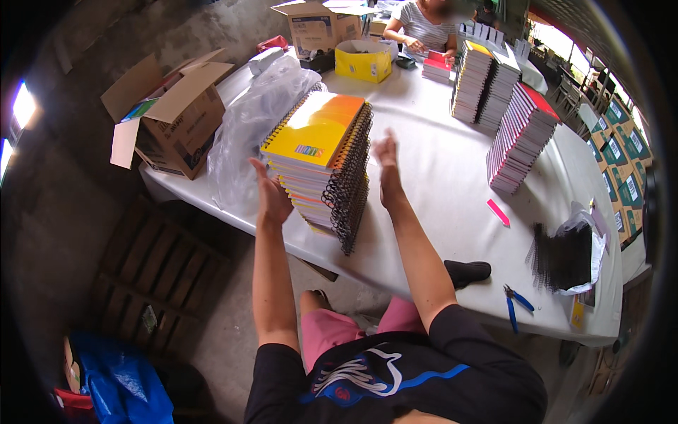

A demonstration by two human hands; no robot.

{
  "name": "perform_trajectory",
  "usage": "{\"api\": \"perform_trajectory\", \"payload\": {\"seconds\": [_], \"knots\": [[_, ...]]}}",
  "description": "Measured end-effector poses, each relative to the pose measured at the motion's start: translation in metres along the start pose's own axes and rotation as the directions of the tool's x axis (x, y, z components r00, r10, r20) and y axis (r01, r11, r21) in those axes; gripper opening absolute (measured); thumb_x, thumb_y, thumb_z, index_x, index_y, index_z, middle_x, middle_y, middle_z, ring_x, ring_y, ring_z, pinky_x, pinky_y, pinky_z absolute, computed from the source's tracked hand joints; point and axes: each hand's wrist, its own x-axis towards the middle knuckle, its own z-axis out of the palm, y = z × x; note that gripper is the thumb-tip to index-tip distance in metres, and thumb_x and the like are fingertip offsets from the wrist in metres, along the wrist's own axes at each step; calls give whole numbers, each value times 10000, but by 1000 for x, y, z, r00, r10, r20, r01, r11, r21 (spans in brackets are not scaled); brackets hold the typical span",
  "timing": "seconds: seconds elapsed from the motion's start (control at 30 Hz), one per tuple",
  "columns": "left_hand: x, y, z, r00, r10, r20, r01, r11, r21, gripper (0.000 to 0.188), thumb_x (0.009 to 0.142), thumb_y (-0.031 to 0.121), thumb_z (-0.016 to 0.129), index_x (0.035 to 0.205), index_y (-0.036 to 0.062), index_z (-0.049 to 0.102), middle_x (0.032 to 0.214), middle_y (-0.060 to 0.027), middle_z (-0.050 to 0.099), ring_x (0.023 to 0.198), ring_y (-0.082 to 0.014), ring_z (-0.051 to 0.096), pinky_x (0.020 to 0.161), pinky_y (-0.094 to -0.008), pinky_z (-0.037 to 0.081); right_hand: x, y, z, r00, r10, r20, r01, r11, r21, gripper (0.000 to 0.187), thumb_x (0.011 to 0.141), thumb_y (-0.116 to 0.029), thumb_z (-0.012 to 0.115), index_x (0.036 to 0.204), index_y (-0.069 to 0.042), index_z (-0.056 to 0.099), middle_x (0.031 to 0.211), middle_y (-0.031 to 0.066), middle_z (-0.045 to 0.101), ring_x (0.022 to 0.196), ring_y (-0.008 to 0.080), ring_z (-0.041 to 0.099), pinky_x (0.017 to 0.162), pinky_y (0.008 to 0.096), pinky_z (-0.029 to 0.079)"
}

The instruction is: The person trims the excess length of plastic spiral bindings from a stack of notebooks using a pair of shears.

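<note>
A tall stack of spiral-bound notebooks (311, 134) with yellow-orange covers stands near the front edge of the white table, its black coils showing on the right side. My left hand (272, 196) is at the stack's near left side, fingers stretched out and thumb raised; whether it touches the notebooks I cannot tell. On the other side, my right hand (387, 162) is held apart from the coils, a little blurred, with its fingers extended and nothing in them. Crumpled clear plastic (244, 134) lies just left of the stack.
Open cardboard boxes (180, 131) stand at the left and back, near a yellow box (362, 62). More notebook stacks (519, 141) rise at the right. Blue pliers (518, 305), black coils (561, 258) and a pink marker (498, 212) lie nearer. Across the table sits another person (424, 32).
</note>
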Motion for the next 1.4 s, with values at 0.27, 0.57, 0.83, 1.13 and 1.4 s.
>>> {"api": "perform_trajectory", "payload": {"seconds": [0.27,0.57,0.83,1.13,1.4], "knots": [[-32,-82,-31,992,40,-116,-37,999,30,798,850,698,216,1363,96,320,1251,-59,490,1143,-218,453,1006,-373,325,-4,70,-61,910,158,383,172,697,-696,560,725,13,462,1282,-38,433,1024,174,626,1017,267,584,836,344,461],[-26,-83,-38,995,-77,-67,94,951,296,730,897,641,155,1385,113,279,1317,-46,418,1186,-202,407,990,-375,323,-1,62,-51,927,149,343,211,549,-809,530,644,0,509,1162,-111,538,1045,152,629,953,320,603,839,360,469],[-51,-71,-51,981,-90,-171,129,963,237,492,967,363,344,1362,71,314,1322,-67,429,1182,-217,433,1010,-370,349,-53,50,-44,929,2,370,284,639,-715,416,654,-20,512,1065,-55,566,988,191,621,947,360,585,823,378,452],[-44,-104,-125,959,284,-9,-238,821,519,676,922,525,349,1418,109,154,1353,-88,343,1205,-226,390,978,-378,359,-108,30,-19,957,47,286,236,445,-864,426,637,-47,605,1060,-32,553,1041,171,585,972,379,523,860,421,424],[-76,-24,23,769,627,-127,-599,775,199,854,845,693,262,1390,36,231,1296,-113,418,1153,-212,449,1014,-339,326,-105,-41,-25,898,-60,436,71,997,-9,905,806,-490,584,1452,-126,66,1492,107,155,1375,227,145,1063,463,136]]}}
